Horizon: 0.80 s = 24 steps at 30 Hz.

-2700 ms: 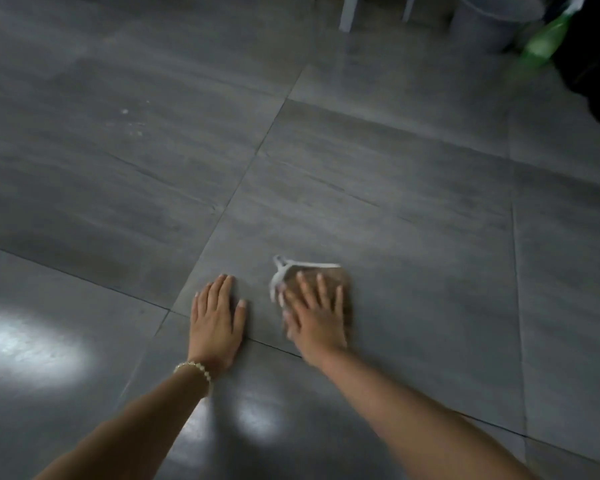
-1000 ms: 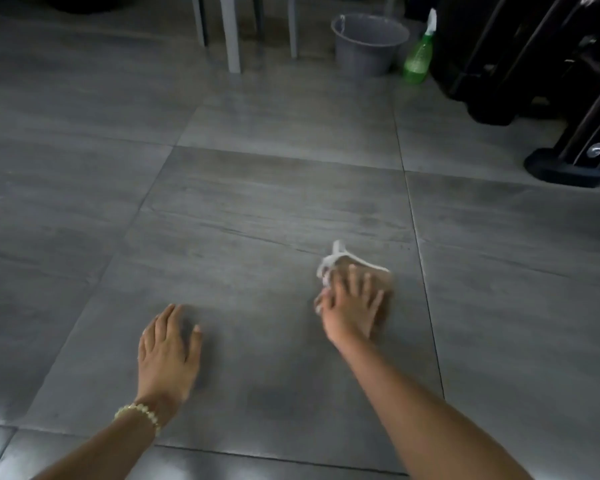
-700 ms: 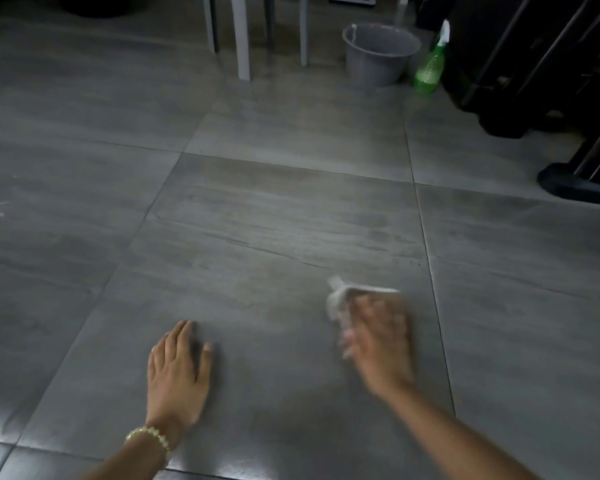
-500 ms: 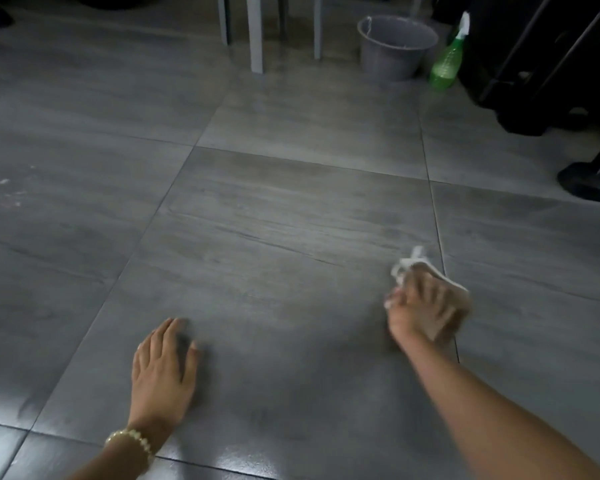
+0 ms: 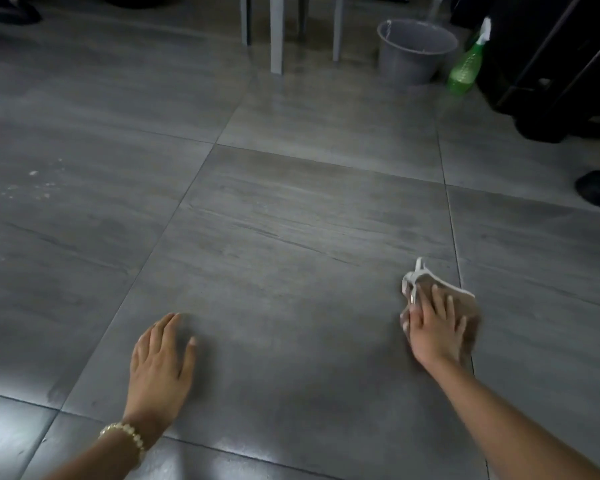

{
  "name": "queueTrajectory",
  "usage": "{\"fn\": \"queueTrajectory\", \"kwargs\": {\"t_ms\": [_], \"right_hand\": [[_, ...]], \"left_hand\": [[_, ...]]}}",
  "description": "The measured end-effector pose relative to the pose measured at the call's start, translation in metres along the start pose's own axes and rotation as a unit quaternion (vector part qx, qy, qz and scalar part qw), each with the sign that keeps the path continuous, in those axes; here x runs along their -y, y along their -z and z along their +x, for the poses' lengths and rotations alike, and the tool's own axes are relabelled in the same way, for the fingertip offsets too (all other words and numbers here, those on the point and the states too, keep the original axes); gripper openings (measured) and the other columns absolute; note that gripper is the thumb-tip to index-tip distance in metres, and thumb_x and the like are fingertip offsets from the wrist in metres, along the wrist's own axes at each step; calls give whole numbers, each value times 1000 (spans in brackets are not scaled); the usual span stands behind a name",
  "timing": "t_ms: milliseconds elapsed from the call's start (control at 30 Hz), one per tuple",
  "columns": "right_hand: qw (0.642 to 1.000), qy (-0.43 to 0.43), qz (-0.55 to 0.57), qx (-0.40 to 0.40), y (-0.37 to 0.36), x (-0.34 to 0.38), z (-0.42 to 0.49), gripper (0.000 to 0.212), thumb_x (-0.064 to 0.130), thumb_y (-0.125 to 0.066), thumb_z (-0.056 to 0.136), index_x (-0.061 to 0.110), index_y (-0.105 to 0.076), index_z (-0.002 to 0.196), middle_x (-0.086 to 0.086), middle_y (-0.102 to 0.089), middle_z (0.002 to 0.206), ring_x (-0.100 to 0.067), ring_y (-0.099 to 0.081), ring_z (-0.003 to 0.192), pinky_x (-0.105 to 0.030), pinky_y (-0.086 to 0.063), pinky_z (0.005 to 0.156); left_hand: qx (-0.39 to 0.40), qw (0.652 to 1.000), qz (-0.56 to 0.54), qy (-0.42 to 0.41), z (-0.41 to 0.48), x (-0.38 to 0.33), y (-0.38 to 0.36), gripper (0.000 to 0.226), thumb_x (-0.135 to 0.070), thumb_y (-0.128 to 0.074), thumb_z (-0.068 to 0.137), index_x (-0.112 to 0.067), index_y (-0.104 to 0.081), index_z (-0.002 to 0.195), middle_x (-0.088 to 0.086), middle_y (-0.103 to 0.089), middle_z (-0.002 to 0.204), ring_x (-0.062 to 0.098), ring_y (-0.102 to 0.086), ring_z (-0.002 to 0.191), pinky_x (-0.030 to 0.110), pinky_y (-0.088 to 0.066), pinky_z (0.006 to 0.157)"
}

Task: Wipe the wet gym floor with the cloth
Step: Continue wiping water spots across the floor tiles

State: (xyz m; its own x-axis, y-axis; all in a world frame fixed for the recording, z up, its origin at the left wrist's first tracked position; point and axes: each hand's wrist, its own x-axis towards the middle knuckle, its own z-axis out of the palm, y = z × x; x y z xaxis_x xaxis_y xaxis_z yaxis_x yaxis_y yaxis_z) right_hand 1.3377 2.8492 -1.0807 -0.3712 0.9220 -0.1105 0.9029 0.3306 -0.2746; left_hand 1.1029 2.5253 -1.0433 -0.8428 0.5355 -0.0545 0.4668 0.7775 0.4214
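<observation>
The right hand (image 5: 435,329) presses flat on the crumpled brown, white-edged cloth (image 5: 466,299) at the right grout line of the grey tiled floor (image 5: 291,237); the left hand (image 5: 161,368) braces, fingers spread. A damp sheen nearby could let that palm slip

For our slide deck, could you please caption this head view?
Right hand presses a brown cloth on the grey tile floor; left hand rests flat nearby.

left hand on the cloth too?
No, the left hand rests flat on bare floor; only the right hand presses the cloth.
</observation>
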Motion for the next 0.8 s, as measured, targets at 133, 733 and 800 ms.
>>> {"fn": "queueTrajectory", "kwargs": {"t_ms": [133,733,800], "right_hand": [[992,126,6,-30,-37,90,-43,54,40,-32,83,21,-62,123,-9,-52,137,-38,-46,128,-61,-27,103],[953,-96,285,-24,70,19,-75,21,-4,-63,83,-3,-70,103,-16,-72,96,-12,-61,75,-10,-36,58],[923,-118,365,-34,94,35,-74,25,-1,-65,83,-3,-68,108,-13,-70,103,0,-60,74,-8,-41,63]], "left_hand": [[9,1000,-8,8,-10,-1,-7,70,-52,-22,81,-7,-45,129,15,-48,132,36,-38,123,48,-28,106],[34,997,-75,-10,6,-49,17,46,-20,-48,92,-7,-39,135,12,-40,139,31,-30,130,42,-21,109],[45,995,-83,0,-2,-70,34,47,-18,-50,91,-6,-39,135,14,-41,139,32,-30,130,41,-21,109]]}}
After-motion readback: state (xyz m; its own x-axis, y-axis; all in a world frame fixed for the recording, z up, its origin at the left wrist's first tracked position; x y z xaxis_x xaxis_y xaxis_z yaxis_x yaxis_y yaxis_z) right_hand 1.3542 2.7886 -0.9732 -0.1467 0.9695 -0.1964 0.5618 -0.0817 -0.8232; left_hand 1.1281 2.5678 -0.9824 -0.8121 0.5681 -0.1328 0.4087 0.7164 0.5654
